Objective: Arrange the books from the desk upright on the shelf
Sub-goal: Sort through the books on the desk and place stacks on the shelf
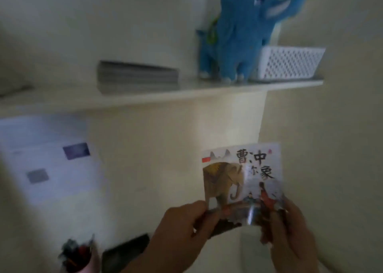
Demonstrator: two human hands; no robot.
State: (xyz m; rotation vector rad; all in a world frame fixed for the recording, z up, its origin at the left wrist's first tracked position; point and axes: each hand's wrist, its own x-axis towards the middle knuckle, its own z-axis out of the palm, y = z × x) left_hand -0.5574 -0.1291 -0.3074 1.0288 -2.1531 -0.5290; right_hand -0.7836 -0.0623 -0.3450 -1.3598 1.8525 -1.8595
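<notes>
Paper [47, 158] hanging on the wall at left, pen cup [77, 256] below, stack [137, 76] lying flat on the shelf [186, 92], left hand [182, 229] and right hand [290, 233] both pinching the book's [242, 177] bottom edge, holding it upright under the shelf, plush [242, 30] and basket [290, 63] above.

Blue plush toy [238, 36] upright, right part of the ledge. White perforated basket [290, 63] touching it on its right. White sheet [45, 158] on the left wall below, with a purple patch and a grey patch. Pen cup [77, 256] near, bottom left; dark flat object [124, 252] just right of it, blurred.
</notes>
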